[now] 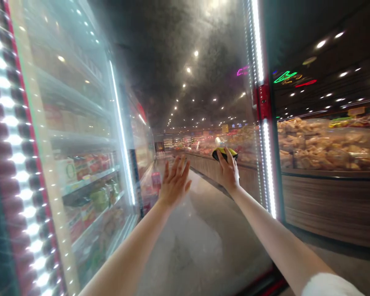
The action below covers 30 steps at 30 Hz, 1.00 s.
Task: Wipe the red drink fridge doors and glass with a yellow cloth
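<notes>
My right hand (229, 172) pinches one yellow-and-black cloth (224, 153) against the fogged glass door (203, 102), while my left hand (174, 183) presses beside it, fingers spread.

I see two bare forearms leading up to my left hand (174, 183) and right hand (229, 172). No gloves, rings or watch show. Well behind the right hand, a white sleeve (331, 285) covers the upper arm.
</notes>
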Motion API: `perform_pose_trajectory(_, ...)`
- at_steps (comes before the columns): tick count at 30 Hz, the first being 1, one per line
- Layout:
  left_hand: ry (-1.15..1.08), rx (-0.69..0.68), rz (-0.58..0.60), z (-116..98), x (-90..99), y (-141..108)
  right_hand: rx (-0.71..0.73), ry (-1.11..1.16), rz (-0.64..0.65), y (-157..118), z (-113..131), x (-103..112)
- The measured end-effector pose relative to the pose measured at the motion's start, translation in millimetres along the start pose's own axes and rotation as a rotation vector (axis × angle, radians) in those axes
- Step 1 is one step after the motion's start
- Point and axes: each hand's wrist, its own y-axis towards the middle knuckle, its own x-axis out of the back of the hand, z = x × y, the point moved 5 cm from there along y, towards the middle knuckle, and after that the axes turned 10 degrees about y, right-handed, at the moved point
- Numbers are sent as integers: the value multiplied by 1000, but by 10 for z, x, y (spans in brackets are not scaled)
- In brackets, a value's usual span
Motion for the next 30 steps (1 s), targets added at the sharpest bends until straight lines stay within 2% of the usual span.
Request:
perform_pose_trajectory(3,1,-26,-37,-109,-40,61,69,-18,92,-217,145,-101)
perform_pose_trajectory(5,2,-32,-51,-172,-60,117,133,-17,178,-133,268,-141)
perform_pose_trajectory(7,-7,-39,-55,-233,-82,185,147,-16,196,115,272,-103)
perform_pose_trajectory(9,-22,-46,-55,-296,-106,256,104,-11,131,417,103,4)
perform_pose_trajectory(12,-38,-46,-73,-398,-149,345,-6,-6,-38,654,-386,199)
perform_pose_trajectory(14,-38,-46,-103,-477,-183,382,-78,-27,-138,553,-729,281)
perform_pose_trajectory(16,-35,-48,-139,-562,-221,408,-112,-55,-201,297,-961,303)
perform_pose_trajectory(19,-33,-66,-179,-696,-280,465,5,-8,-191,-59,-982,245)
perform_pose_trajectory(21,-41,-91,-183,-788,-317,538,109,49,-102,-85,-883,193)
perform_pose_trajectory(24,-61,-119,-161,-915,-366,693,129,59,-16,244,-866,223)
perform_pose_trajectory(27,-70,-130,-147,-1026,-402,845,44,29,-62,648,-1093,368)
perform_pose_trajectory(28,-71,-133,-151,-1061,-411,881,12,26,-89,707,-1189,410)
perform_pose_trajectory(30,-74,-129,-165,-1122,-430,928,-54,20,-162,659,-1358,462)
